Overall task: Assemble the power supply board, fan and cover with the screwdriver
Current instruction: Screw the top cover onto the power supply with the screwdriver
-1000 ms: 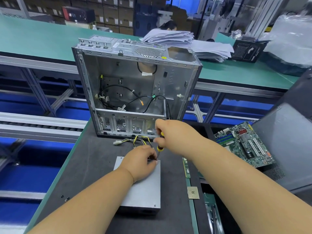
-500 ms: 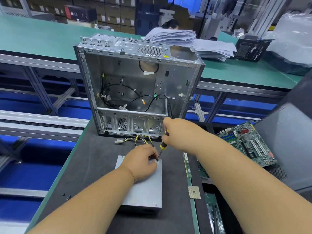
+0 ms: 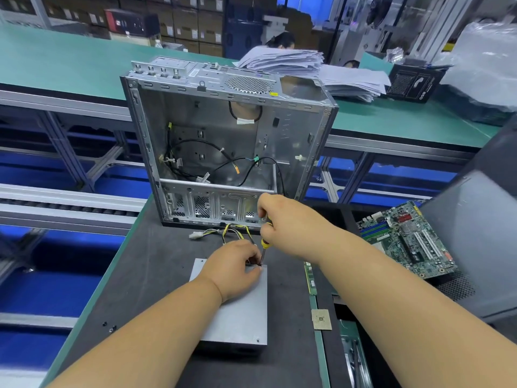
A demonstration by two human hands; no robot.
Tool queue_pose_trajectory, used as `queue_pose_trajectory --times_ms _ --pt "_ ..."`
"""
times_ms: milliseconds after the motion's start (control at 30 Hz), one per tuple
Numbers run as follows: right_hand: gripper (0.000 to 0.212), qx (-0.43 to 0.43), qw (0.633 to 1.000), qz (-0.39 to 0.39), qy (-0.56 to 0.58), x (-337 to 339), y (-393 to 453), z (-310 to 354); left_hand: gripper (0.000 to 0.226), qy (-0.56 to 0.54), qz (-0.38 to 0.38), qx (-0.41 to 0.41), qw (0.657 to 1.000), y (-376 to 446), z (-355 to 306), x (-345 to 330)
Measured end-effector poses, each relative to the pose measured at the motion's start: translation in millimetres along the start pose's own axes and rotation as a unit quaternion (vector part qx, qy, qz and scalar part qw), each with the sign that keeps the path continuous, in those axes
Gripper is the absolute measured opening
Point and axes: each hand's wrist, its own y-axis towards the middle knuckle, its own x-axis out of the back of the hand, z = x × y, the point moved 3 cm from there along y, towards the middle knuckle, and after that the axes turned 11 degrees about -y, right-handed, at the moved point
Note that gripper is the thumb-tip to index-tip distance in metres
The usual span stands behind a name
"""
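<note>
1. The power supply unit (image 3: 237, 312), a flat grey metal box, lies on the dark mat (image 3: 145, 275) just below the centre of the view, its cover facing up.
2. The left hand (image 3: 232, 268) rests on the box's far right corner, at about 1 o'clock on the cover, with fingertips pinched together beside the screwdriver tip; whether they hold a screw cannot be told.
3. The right hand (image 3: 282, 219) grips the screwdriver (image 3: 264, 249) by its yellow-and-black handle, fingers curled round it, the shaft pointing down and tilted slightly left onto that same corner.
4. The two hands sit close together, the right one above and toward 1 o'clock of the left.
5. A bundle of yellow and black wires (image 3: 235, 231) with a white connector (image 3: 195, 235) runs from the box's far edge toward 12 o'clock.
6. An open computer case (image 3: 223, 141) stands upright at 12 o'clock of the box, loose black cables inside.
7. A motherboard (image 3: 405, 242) lies at 3 o'clock, leaning on a dark grey side panel (image 3: 481, 242).
8. A memory module (image 3: 310, 278) and a processor chip (image 3: 321, 319) lie just right of the box, at 3 to 4 o'clock.
9. Stacked papers (image 3: 321, 71) sit on the green bench (image 3: 56, 60) behind the case, at 1 o'clock.
</note>
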Motion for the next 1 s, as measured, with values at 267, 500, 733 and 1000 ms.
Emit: queue_pose_trajectory --times_ms 267,500,733,1000 --pt "0.024 -0.031 0.979 -0.067 -0.190 -8 -5 4 0.021 -0.005 0.016 0.020 1.000 -1 0 1" --pt "0.013 0.008 1.000 -0.019 0.011 -4 -6 10 0.021 0.008 0.006 0.011 1.000 0 2 0" --pt "0.024 -0.042 0.985 -0.050 -0.160 -10 -8 2 0.018 -0.003 0.018 0.021 1.000 -1 0 1" --pt "0.017 -0.021 0.999 -0.007 0.049 -5 -6 2 0.018 0.004 0.015 0.015 1.000 -1 -1 2"
